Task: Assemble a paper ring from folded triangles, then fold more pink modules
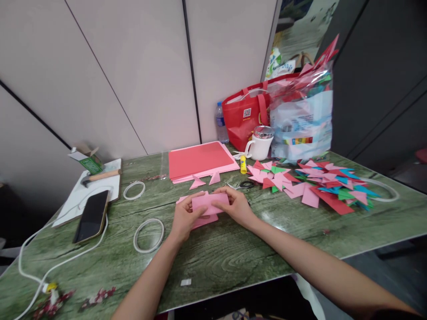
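Between my hands is a small pink sheet of paper [208, 203], held up off the table. My left hand [185, 218] pinches its left end, thumb in front and fingers behind. At the right end, my right hand [238, 206] grips it in the same way. More pink paper [205, 222] lies on the table directly beneath. Just beyond my hands are two folded pink paper pieces [197, 182] and a pair of scissors [246, 184], partly hidden by my right hand.
Red and pink sheets [200, 159] lie at the back. Folded coloured paper pieces [328, 178] pile up on the right, near a glue stick [243, 165], a white mug [260, 146] and a red bag [238, 120]. Leftward are tape rolls [135, 243], a phone [91, 216] and a hammer [103, 174].
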A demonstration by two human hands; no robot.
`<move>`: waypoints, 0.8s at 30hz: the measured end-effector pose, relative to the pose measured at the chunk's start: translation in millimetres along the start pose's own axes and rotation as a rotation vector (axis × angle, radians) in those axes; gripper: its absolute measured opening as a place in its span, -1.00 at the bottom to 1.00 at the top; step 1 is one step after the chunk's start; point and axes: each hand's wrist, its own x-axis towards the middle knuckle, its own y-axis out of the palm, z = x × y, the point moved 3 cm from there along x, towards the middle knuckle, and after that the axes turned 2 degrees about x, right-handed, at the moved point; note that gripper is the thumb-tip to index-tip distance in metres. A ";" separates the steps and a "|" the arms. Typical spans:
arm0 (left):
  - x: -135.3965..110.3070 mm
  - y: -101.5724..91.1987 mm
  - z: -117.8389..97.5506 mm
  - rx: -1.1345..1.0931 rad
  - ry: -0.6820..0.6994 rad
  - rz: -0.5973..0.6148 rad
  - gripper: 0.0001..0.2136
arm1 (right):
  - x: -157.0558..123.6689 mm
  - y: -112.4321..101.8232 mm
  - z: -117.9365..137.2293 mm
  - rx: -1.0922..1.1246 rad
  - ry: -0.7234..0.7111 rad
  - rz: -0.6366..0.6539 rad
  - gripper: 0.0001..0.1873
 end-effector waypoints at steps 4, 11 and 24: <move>0.3 -0.2 0.5 -0.020 -0.006 -0.010 -0.62 | 0.2 0.4 -0.3 0.007 0.026 -0.007 -0.73; 1.3 -0.6 3.2 -0.046 -0.010 -0.035 -0.65 | -0.3 0.8 -2.0 0.042 0.063 -0.014 -0.73; 0.3 0.7 3.1 -0.136 -0.071 -0.045 -0.64 | -0.1 1.0 -1.5 0.055 0.075 -0.024 -0.71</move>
